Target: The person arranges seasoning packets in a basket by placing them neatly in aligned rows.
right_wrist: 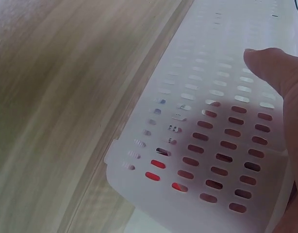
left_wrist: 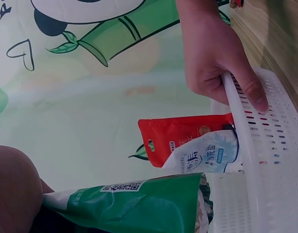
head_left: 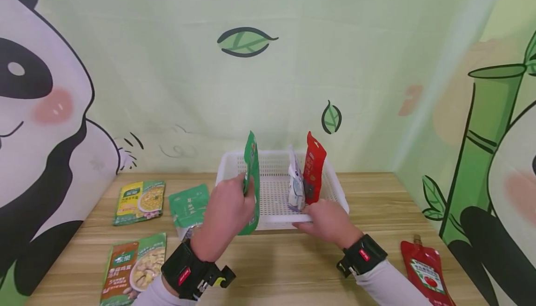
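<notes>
In the head view my left hand (head_left: 228, 213) grips a green food pouch (head_left: 252, 180), held upright at the left front of a white plastic basket (head_left: 274, 157). The left wrist view shows the same green pouch (left_wrist: 139, 204) with a QR code on its edge. My right hand (head_left: 328, 220) holds the basket's front rim, thumb outside and fingers over the edge. Inside the basket, toward the right, stand a white pouch (head_left: 295, 185) and a red pouch (head_left: 314, 169), side by side. Through the slots in the right wrist view, red shows behind the basket wall (right_wrist: 202, 136).
Left of the basket lie a yellow-green pouch (head_left: 139, 202), another green pouch (head_left: 188, 208) and a brown-green pouch (head_left: 134, 269). A red spouted ketchup pouch (head_left: 427, 271) lies at the front right of the wooden table (head_left: 372, 199). A printed cloth wall (head_left: 176, 64) rises behind.
</notes>
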`<state>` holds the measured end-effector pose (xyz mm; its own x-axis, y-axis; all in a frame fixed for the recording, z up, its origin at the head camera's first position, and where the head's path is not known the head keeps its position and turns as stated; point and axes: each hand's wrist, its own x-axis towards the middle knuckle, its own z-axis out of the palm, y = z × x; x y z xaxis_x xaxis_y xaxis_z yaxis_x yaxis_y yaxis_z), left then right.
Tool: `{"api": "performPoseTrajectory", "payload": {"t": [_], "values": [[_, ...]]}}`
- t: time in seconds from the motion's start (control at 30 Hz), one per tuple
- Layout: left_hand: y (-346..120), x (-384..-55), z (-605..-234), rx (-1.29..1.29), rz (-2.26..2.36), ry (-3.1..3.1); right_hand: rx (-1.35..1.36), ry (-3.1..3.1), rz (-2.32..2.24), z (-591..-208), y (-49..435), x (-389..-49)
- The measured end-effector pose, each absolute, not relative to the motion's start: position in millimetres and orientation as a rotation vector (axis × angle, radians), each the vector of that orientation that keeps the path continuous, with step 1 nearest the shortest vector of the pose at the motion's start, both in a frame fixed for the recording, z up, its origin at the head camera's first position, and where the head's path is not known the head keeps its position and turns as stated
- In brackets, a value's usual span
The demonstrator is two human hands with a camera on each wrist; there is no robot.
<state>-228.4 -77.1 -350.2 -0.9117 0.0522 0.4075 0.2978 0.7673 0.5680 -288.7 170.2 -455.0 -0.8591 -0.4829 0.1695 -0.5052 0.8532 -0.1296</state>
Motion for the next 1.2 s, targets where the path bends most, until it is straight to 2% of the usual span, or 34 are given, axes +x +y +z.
{"api": "performPoseTrajectory", "payload": {"t": [0.5, 0.9, 1.2], "values": [[-65, -292, -347, -0.278, -0.888, -2.785, 0.81, -2.844, 0.241, -450, 170, -288], [-48, -341, -360, -0.077, -0.923, -2.994, 0.866, -2.784, 0.136, -452, 175, -290], [-37, -358, -370, 0.069, -1.075, -3.051, 0.814, -2.858, 0.202, -452, 176, -290]]}}
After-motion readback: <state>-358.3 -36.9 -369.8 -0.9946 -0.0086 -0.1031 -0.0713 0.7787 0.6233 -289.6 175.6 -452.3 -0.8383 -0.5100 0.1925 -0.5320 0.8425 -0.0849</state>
